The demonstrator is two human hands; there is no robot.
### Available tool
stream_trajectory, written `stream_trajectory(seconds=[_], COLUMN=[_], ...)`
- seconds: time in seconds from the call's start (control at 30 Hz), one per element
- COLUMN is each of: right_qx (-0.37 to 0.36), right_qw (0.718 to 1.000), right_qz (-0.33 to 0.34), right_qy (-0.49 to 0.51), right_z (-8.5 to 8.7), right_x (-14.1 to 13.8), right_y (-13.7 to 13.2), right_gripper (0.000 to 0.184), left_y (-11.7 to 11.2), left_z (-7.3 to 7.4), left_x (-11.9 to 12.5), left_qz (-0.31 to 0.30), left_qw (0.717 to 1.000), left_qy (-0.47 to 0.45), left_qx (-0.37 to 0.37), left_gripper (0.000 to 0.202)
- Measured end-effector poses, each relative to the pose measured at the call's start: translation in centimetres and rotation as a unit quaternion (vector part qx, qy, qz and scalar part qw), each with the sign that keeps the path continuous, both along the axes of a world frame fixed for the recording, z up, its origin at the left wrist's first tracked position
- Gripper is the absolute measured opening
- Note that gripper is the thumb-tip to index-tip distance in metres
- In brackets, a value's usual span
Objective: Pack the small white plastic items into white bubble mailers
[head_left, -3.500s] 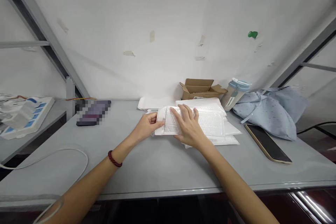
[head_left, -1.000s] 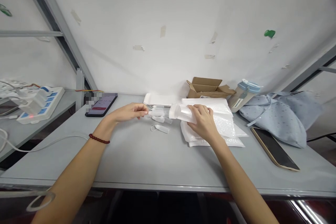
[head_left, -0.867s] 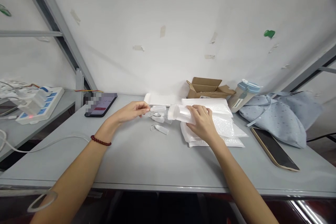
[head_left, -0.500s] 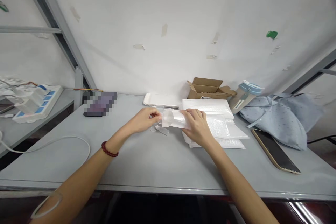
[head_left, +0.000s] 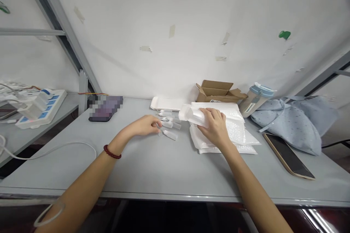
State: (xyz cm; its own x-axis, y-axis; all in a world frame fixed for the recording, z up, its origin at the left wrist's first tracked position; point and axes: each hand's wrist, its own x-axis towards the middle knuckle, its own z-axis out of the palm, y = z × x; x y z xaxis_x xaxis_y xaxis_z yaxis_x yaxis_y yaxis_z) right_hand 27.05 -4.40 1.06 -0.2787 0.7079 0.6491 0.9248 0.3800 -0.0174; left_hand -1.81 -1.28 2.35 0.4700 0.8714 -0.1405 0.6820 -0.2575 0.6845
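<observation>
My right hand [head_left: 214,125] grips a small white bubble envelope [head_left: 198,115], its flap end pointing left, above a pile of white bubble envelopes [head_left: 231,129]. Left of it lie several small whitish tubes [head_left: 170,135] with thin loops at one end, side by side on the table. My left hand [head_left: 146,125] is beside the loop ends, thumb and fingertips drawn together. Whether a loop is pinched between them I cannot make out. A flat white packet [head_left: 166,103] lies behind the tubes.
A cardboard box [head_left: 218,93], a bottle [head_left: 257,98] and a blue cloth bag [head_left: 290,123] stand at the back right. One phone [head_left: 288,156] lies right, another [head_left: 106,108] left. A power strip [head_left: 45,111] and white cable [head_left: 68,143] are at far left.
My right hand has drawn the bubble envelope right and away from my left hand. My left hand has moved slightly left and down, and more of the tubes show between the hands.
</observation>
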Motion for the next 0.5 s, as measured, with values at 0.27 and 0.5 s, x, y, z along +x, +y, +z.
stream_trajectory(seconds=[0.27,0.5], right_qx=[-0.01,-0.019], right_qw=[1.0,1.0], right_qz=[-0.007,-0.011], right_qy=[-0.008,-0.018], right_z=[0.0,-0.1], right_x=[0.0,-0.1], right_y=[0.0,0.0], right_gripper=[0.042,0.042], left_y=[-0.8,-0.3], left_z=[-1.0,0.2], left_x=[1.9,0.4], left_qz=[-0.031,-0.063], left_qw=[0.998,0.997], left_qy=[0.048,0.01], left_qx=[-0.003,-0.041], left_gripper=[0.013,0.015])
